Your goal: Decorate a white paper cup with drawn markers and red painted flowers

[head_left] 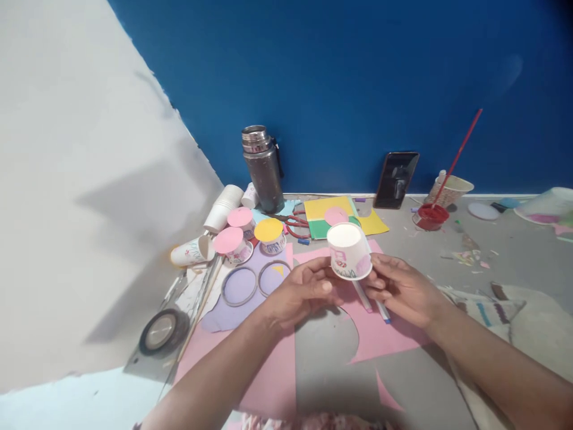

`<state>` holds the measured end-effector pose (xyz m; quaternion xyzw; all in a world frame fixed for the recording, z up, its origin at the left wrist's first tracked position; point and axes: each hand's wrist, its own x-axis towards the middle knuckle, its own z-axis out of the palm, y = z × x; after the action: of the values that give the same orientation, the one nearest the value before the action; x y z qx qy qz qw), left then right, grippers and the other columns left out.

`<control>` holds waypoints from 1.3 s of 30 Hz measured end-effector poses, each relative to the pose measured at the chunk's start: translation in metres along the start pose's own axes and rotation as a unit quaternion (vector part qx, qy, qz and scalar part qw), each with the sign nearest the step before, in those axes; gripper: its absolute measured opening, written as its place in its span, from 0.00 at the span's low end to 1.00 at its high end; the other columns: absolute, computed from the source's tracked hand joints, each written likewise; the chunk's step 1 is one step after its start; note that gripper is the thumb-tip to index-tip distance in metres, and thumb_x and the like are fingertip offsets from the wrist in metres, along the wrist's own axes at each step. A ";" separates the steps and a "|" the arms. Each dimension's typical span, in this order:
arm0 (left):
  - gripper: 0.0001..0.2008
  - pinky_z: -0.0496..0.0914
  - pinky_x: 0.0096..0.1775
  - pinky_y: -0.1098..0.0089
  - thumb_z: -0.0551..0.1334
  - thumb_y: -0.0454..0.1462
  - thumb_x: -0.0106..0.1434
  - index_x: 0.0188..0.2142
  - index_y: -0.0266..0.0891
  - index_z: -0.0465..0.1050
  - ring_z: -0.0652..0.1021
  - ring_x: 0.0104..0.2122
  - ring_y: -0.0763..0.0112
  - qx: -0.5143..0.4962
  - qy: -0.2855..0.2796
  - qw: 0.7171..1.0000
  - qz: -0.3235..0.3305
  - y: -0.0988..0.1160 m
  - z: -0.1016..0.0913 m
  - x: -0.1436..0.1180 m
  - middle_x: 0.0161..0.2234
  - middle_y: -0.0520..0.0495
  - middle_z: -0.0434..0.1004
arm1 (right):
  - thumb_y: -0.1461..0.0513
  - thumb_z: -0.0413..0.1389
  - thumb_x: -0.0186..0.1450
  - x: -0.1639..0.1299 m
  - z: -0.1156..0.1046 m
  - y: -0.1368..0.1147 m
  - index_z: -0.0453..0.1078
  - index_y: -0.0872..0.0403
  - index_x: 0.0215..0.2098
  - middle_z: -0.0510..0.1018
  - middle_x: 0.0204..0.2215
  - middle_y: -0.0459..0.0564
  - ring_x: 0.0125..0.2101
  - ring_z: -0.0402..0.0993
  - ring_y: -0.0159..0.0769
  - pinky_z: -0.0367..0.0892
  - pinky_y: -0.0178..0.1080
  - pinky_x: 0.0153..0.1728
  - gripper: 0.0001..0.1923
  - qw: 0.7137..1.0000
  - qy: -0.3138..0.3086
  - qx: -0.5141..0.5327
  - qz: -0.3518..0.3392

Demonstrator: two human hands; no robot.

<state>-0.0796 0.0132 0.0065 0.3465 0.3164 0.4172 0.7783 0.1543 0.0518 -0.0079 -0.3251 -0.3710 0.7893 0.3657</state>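
Between my two hands, above the table, is a short white paper cup with pink drawings and dark lettering. Its narrower white end faces up and the wider rim is below. The fingers of my left hand are closed on its left side; those of my right hand grip the right side. Beneath the cup, a white pen with a pink end and one with a blue end lie on pink paper. Behind it are a pink paper disc and yellow and green sheets.
To the left stand decorated cups topped with pink discs and a yellow disc. Nearby are stacked cups, a steel flask, two rings and tape. A phone and red paint pot stand at the wall.
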 end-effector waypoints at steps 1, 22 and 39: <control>0.33 0.80 0.40 0.64 0.83 0.46 0.49 0.53 0.38 0.82 0.83 0.34 0.67 -0.017 -0.007 1.000 -0.010 -0.001 0.002 0.000 0.51 0.37 0.82 | 0.47 0.73 0.60 0.000 0.001 0.002 0.67 0.52 0.27 0.65 0.21 0.40 0.21 0.53 0.26 0.56 0.32 0.20 0.24 1.000 -0.002 0.006 0.004; 0.09 0.82 0.41 0.66 0.76 0.35 0.62 0.39 0.32 0.82 0.84 0.36 0.65 -0.174 0.187 0.963 0.090 0.014 0.001 0.003 0.39 0.39 0.86 | 0.38 0.69 0.58 -0.001 -0.003 -0.024 0.80 0.54 0.32 0.78 0.24 0.48 0.17 0.59 0.25 0.55 0.34 0.17 0.27 0.939 0.175 -0.279 -0.096; 0.16 0.79 0.38 0.63 0.76 0.42 0.58 0.37 0.31 0.80 0.83 0.32 0.62 -0.029 0.259 0.960 0.102 0.006 -0.008 0.008 0.37 0.36 0.87 | 0.54 0.68 0.55 0.066 -0.029 -0.035 0.81 0.49 0.39 0.83 0.34 0.49 0.33 0.76 0.41 0.63 0.40 0.33 0.15 0.754 0.230 -0.591 -0.169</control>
<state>-0.0850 0.0255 0.0053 0.2344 0.4583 0.5789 0.6324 0.1545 0.1314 -0.0097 -0.5799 -0.7177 0.2393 0.3023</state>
